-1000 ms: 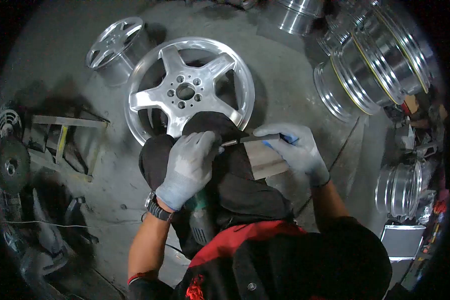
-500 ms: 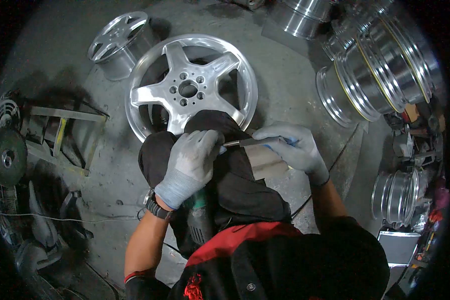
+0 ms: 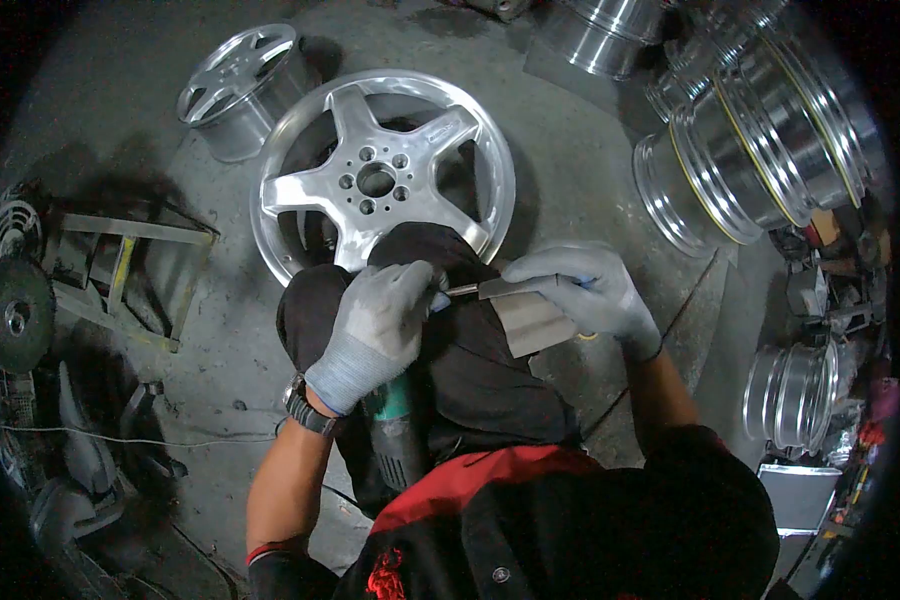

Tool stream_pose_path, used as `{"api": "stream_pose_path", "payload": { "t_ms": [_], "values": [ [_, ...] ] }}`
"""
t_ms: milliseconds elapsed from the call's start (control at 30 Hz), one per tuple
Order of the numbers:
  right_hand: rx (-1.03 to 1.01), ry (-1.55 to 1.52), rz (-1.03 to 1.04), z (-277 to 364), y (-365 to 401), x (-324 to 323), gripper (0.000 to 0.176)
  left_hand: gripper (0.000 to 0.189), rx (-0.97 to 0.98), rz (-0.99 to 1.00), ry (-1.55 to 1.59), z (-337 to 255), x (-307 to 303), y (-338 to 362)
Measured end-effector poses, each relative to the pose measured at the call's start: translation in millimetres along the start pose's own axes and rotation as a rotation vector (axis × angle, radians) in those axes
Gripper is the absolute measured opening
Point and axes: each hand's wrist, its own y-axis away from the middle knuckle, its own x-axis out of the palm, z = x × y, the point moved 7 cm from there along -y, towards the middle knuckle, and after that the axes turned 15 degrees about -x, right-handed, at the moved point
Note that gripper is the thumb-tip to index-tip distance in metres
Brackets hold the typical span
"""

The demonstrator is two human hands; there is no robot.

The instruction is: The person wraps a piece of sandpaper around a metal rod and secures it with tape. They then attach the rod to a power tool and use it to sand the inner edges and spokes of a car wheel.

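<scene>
My left hand [image 3: 385, 315], in a pale work glove, is closed on a thin metal shaft [image 3: 463, 290] that sticks out to the right of its fingers. My gloved right hand [image 3: 582, 292] pinches a grey-beige sheet, apparently sandpaper [image 3: 532, 325]. Its dark upper edge meets the shaft's tip, and the rest hangs over my right thigh. Below my left wrist a green and black power tool [image 3: 395, 430] lies against my lap; whether the shaft belongs to it is hidden. Just beyond my knees a five-spoke alloy wheel [image 3: 355, 115] lies face up.
Another wheel rim [image 3: 235, 85] stands behind on the concrete floor. Stacked rims [image 3: 760, 140] are at the right, with a smaller stack [image 3: 795, 395] lower down. A metal frame [image 3: 135, 230] and a dark disc [image 3: 18, 315] are at left. A cord [image 3: 130, 437] crosses the floor.
The sheet has tilted slightly, so more of its hanging face shows. Both hands have shifted only a little; the wheel and the tool stay in place.
</scene>
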Motion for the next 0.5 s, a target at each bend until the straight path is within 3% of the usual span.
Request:
{"api": "stream_pose_path", "payload": {
  "t_ms": [167, 500],
  "values": [
    [0.064, -0.062, -0.023, -1, 1, 3, 0.020, 0.020, 0.051, -0.062, 0.002, -6, -4, 2],
    [0.064, -0.054, 0.080, -4, -8, 13, 0.022, 0.015, -0.021, 0.012, 0.003, 5, 2, 0]
  ]
}}
